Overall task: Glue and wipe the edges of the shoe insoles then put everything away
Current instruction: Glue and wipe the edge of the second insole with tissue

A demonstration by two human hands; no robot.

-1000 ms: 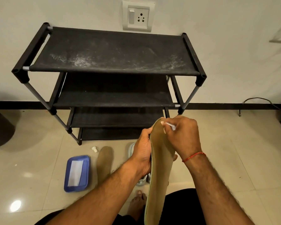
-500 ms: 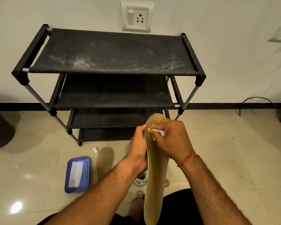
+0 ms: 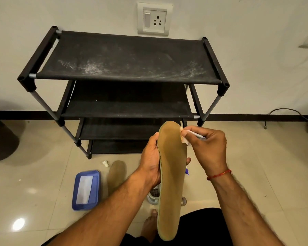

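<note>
We hold the tan insole up in front of us, clear of the floor, its long axis running nearly straight away from us. Its rounded toe end points toward the black shoe rack and its heel end comes back toward our lap. The broad tan face is turned up to the camera.

Our left hand grips the insole from its left edge at about the forward third, thumb lying along that edge and fingers wrapped behind, one fingertip showing past the right edge. The left forearm reaches in from the lower left, wrist roughly straight.

Our right hand is pinched shut on a small white wipe, pressed against the right edge of the insole just below the toe curve. The knuckles face up and the wrist bends slightly inward; a red thread circles that wrist.

On the tiled floor the second insole lies flat, also pointing toward the rack, near the rack's front left foot. Just left of it sits a blue tray with a white sheet inside, and a small white cap stands beside the second insole's toe. A blue-tipped glue tube peeks out just right of the held insole. Part of a shoe shows beneath our left wrist, and a bare foot lies below it.
</note>
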